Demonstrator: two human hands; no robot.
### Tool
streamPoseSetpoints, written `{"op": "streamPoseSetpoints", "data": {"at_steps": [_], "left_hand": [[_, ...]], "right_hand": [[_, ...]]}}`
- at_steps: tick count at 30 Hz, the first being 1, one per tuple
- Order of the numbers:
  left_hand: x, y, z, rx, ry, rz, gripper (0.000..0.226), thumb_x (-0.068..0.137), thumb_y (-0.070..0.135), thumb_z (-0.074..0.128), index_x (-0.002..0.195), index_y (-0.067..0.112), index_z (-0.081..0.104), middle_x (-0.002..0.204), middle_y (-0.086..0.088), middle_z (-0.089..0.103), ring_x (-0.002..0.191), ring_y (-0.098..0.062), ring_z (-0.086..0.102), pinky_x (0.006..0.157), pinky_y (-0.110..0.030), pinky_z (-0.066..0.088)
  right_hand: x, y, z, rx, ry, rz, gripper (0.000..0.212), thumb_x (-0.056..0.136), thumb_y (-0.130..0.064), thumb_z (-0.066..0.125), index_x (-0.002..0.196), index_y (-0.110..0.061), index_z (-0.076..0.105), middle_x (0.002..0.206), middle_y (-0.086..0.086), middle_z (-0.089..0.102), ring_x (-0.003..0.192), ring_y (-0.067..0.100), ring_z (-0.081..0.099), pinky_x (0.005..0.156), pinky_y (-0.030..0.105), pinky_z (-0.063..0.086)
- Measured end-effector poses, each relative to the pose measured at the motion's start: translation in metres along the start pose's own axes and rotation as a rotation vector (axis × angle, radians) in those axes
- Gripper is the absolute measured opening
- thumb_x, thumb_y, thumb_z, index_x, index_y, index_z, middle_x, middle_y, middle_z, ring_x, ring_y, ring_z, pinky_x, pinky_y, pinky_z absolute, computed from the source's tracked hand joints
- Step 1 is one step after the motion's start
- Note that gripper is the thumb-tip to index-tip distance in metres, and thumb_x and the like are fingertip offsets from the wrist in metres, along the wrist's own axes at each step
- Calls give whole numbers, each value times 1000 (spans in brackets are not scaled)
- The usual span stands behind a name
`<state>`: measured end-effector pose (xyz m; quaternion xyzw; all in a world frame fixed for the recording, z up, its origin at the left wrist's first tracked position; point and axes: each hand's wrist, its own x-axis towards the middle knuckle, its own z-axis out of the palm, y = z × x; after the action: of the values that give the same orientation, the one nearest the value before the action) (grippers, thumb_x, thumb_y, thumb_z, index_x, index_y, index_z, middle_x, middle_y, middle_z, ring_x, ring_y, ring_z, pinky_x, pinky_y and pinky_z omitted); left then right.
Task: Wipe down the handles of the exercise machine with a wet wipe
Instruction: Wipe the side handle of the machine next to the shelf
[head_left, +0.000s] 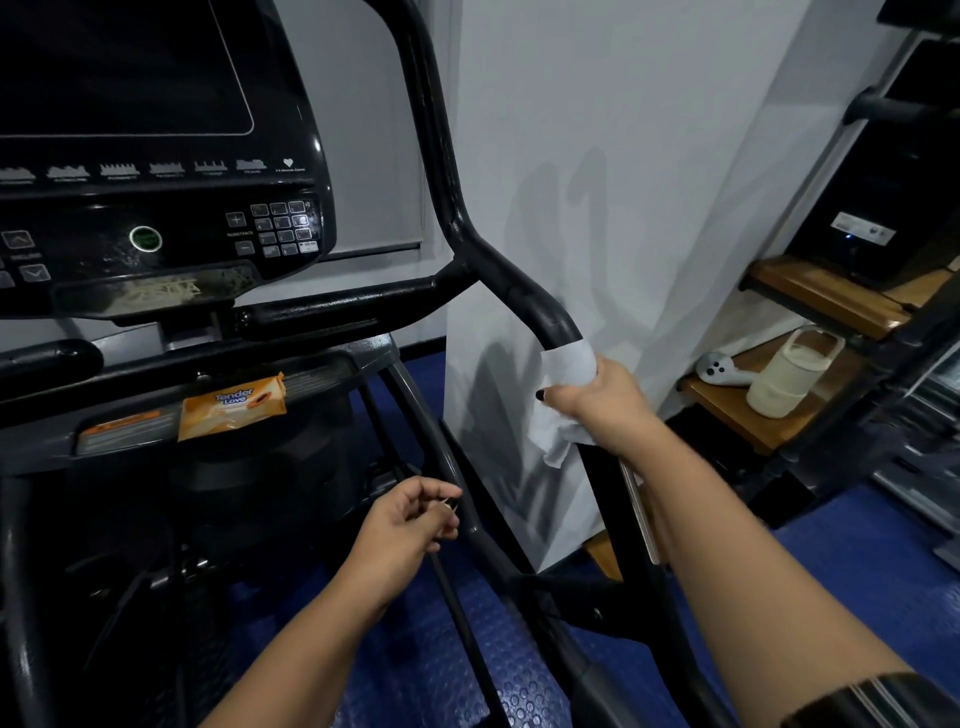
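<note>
wrist band (878, 699): dark strap sitting on rt forearm, 5 o'clock of frame, closest to cam.
floor (431, 649): blue studded mat lying under the machine frame, 6 o'clock.
left hand (410, 519): hanging just below centre, fingers curling loosely, nothing seen in them; hovering just beside a slanted black frame tube, contact unclear.
right hand (597, 397): at 4 o'clock of centre, fingers clamping round wipe + bar together, dark-nailed thumb showing on its lt side.
hands: sitting well apart, rt one higher.
wet wipe (567, 364): white sheet wrapping the handle's lower end under the rt hand; loose corner dangling below the fist.
handle (524, 291): black curved bar rising from the rt hand toward 12 o'clock, w/ a cross branch going off toward 9 o'clock.
wipes pack (232, 408): orange, lying on the machine's ledge at 9 o'clock of the rt hand, well apart.
console (156, 223): at 10 o'clock, dark screen (119, 67) above, keypad + round green button showing below.
wall (649, 156): white, standing behind the handle at 1 o'clock, catching shadows.
shelf (727, 410): wooden, far off at 3 o'clock, carrying a cream jar (784, 379) w/ a white gadget (719, 369) just beside it.
</note>
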<state>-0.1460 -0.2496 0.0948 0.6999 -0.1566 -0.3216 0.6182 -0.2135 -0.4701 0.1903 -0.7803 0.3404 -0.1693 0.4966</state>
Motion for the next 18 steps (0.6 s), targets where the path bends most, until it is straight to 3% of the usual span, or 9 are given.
{"op": "streamPoseSetpoints", "data": {"at_steps": [4,7,9,12,15,18], "left_hand": [[0,1,5,1,-3,4,18,95,3,54,101,14,67,75,1,67,73,-12,66,67,-24,47],[0,1,6,4,-9,9,18,96,3,54,101,15,68,74,2,67,73,-11,66,66,-23,48],[0,1,5,3,-14,13,18,96,4,54,102,15,68,75,1,67,72,-10,66,66,-22,48],[0,0,0,-7,-1,16,18,95,4,55,102,14,68,76,0,67,73,-11,67,66,-23,48],[0,-2,-5,-17,5,14,18,95,3,55,102,14,68,76,-2,66,73,-12,67,66,-22,48],[-1,-2,-6,-8,-6,13,17,96,2,54,102,12,67,75,-2,65,73,-13,66,64,-21,47]], "right_hand": [[-17,10,19,-397,306,-173,27,85,-28,61,103,-19,43,81,-5,57,70,16,56,55,30,39],[-23,11,22,-480,363,-212,30,85,-25,62,107,-17,43,82,-4,56,72,19,56,58,31,40],[-18,6,13,-303,249,-154,20,83,-19,63,97,-19,48,75,-7,57,68,13,57,55,27,43],[-6,-5,-5,26,-63,10,20,79,-5,72,87,-18,60,72,-3,64,61,8,62,51,16,49],[5,-10,-18,130,-375,160,30,66,-5,76,94,-6,65,75,7,69,67,19,68,62,28,54],[10,-13,-21,188,-507,298,26,62,-4,69,86,0,62,67,11,66,58,23,66,56,28,53]]}}
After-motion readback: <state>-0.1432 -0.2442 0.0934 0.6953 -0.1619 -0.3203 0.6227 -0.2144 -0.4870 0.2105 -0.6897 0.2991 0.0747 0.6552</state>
